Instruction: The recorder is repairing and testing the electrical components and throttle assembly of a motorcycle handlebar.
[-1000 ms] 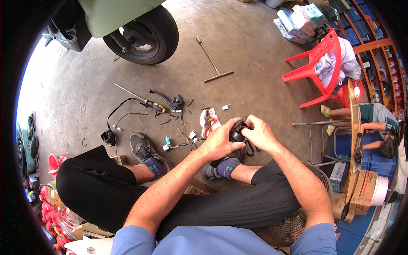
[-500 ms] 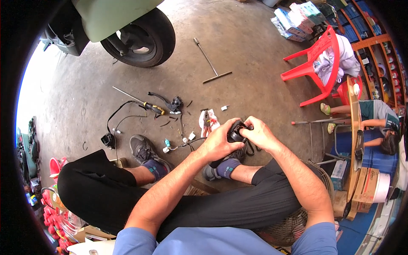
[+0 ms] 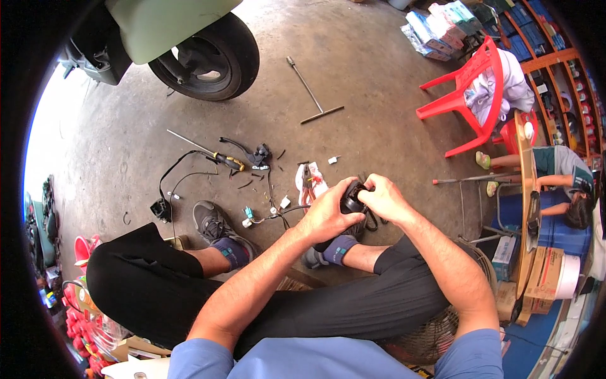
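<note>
A small black switch housing (image 3: 352, 201) with wires sits between both hands, over my knees. My left hand (image 3: 327, 211) wraps it from the left and below. From the right, my right hand (image 3: 384, 197) pinches its top with the fingertips. On the concrete floor in front lie a yellow-handled screwdriver (image 3: 222, 158), a black lever part (image 3: 257, 154), black cables (image 3: 173, 174), red-handled pliers on a white bag (image 3: 310, 178) and several small connectors (image 3: 265, 215).
A scooter's rear wheel (image 3: 205, 57) stands at the top left. A T-handle wrench (image 3: 314, 101) lies beyond the parts. A red plastic chair (image 3: 470, 101) with cloth stands at the right, near a seated person (image 3: 555, 174), shelves and cardboard boxes (image 3: 543, 284).
Both hands stay on the black housing; the fingers shift slightly on it. The view has tilted a little, nothing on the floor has moved.
</note>
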